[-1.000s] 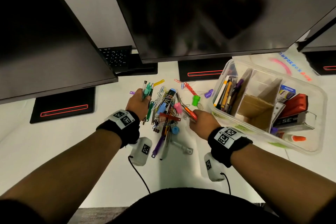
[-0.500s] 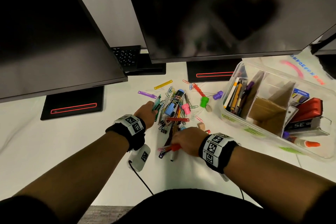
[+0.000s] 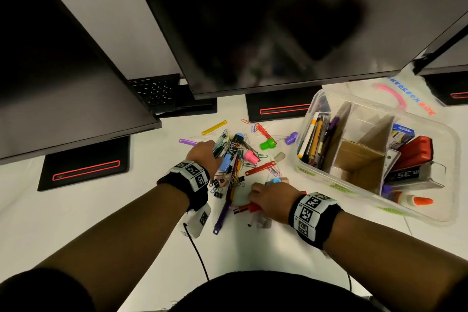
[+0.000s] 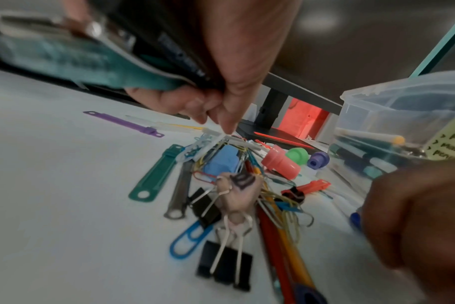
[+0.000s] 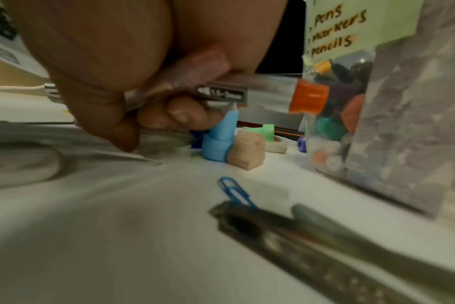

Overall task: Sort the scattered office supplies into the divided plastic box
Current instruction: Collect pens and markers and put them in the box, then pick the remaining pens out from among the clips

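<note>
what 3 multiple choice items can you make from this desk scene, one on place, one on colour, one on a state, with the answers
1. Where is the divided plastic box?
A. to the person's right of the pile
B. to the left of the pile
C. under the left monitor

2. What colour is the cap of the marker in the right hand?
A. green
B. orange
C. purple

3. What is the left hand doing?
A. lying flat and open
B. gripping a bundle of pens
C. resting inside the box

Answers: 1 A, the head view shows the box right of the clutter. 2 B, the right wrist view shows an orange cap. 3 B, fingers curl round several pens.
</note>
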A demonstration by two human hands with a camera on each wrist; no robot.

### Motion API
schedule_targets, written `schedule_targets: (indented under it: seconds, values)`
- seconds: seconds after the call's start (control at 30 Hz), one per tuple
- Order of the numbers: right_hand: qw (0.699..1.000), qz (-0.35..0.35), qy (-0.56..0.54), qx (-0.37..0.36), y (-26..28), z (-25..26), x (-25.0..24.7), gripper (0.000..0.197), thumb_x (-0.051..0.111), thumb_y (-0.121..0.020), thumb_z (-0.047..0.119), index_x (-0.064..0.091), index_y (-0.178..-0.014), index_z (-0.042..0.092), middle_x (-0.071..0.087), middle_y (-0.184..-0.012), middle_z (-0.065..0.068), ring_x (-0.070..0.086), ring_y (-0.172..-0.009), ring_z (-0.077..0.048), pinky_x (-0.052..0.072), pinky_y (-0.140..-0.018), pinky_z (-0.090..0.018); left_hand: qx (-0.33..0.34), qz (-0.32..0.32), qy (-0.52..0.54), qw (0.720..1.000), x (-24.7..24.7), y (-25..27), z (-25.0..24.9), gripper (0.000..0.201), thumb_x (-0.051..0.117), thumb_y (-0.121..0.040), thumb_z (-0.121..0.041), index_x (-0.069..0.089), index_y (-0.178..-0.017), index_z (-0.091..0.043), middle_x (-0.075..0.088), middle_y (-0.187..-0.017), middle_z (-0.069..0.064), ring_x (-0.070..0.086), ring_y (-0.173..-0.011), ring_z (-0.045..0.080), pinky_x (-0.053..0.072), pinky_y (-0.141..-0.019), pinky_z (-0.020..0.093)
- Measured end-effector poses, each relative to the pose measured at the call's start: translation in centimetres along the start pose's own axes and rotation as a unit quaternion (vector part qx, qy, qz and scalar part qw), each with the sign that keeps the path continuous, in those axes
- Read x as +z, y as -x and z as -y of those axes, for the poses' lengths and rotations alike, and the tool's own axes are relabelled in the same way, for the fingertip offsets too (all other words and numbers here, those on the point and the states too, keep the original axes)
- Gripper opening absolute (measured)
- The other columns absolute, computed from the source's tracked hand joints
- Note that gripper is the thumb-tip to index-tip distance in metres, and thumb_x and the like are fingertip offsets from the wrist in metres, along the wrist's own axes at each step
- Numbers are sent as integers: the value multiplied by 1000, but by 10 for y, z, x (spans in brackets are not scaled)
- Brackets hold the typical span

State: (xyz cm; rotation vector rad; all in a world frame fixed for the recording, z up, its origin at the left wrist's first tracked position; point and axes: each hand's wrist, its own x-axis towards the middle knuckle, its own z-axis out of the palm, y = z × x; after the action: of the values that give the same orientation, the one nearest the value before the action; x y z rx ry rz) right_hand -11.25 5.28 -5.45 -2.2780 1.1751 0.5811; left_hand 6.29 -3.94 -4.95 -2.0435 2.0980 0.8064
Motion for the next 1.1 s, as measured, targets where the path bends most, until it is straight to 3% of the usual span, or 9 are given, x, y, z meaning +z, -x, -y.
schedule_targets:
  seconds: [0.17,0.3,0.43,0.57,0.63,0.77,0.9,1.03,1.1]
  values:
    - [995,-76,-71,-4,1,0,-6,29,47,-94,23,49,-123,16,48,-124,-2,59,-96,-27,37,-60,-26,21,27,-64,997,5,-8,-9,39,55,-91,-32,51,-121,-7,57,-124,14,54,-114,29,45,-91,35]
    - [968,-143,-202,29,6,-4,-15,27,54,-90,25,52,-116,19,55,-116,-3,57,-94,-22,48,-78,-31,13,38,-75,996,9,-11,-15,38,58,-89,-30,51,-119,-8,59,-121,12,56,-111,28,45,-89,33]
    - [931,-203,-298,54,11,-6,-25,28,58,-86,17,55,-114,15,59,-110,-7,56,-92,-24,40,-76,-25,3,71,-66,995,7,-12,-18,28,60,-88,-25,53,-110,-9,62,-115,12,59,-106,28,46,-84,32]
    - [923,-212,-318,50,14,-6,-28,28,59,-87,19,55,-114,14,63,-106,-12,58,-90,-27,42,-75,-27,-1,64,-32,997,16,-6,-16,22,54,-87,-33,56,-99,-14,67,-103,9,62,-93,27,47,-77,30]
    - [915,-219,-334,57,15,-7,-28,29,58,-88,20,53,-116,14,65,-102,-13,58,-83,-26,43,-73,-28,-3,58,-37,998,18,-2,-15,21,56,-85,-30,57,-99,-14,67,-103,8,63,-94,27,50,-80,31]
    - [907,-246,-330,88,16,-8,-31,26,57,-89,22,52,-114,14,65,-94,-13,50,-72,-19,34,-65,-23,11,70,-70,995,10,3,-12,24,56,-84,-27,60,-101,-10,66,-104,10,63,-97,29,48,-76,28]
    - [905,-257,-320,111,17,-7,-37,25,55,-91,23,52,-113,11,54,-80,-4,50,-71,-20,35,-63,-25,10,89,-106,990,-9,9,-10,29,55,-86,-28,58,-104,-5,63,-105,13,61,-96,29,43,-69,28]
    - [901,-260,-314,148,15,-4,-40,26,53,-92,24,52,-114,10,51,-81,-3,49,-70,-20,39,-63,-28,19,95,-131,987,-25,15,-9,25,56,-87,-30,58,-89,-5,56,-80,7,54,-76,23,41,-62,27]
    - [895,-263,-327,154,13,-2,-42,23,51,-92,25,53,-110,10,57,-82,-6,52,-66,-21,43,-61,-29,16,95,-121,988,-31,17,-8,28,54,-88,-34,56,-86,-6,55,-77,6,53,-74,22,40,-61,27]
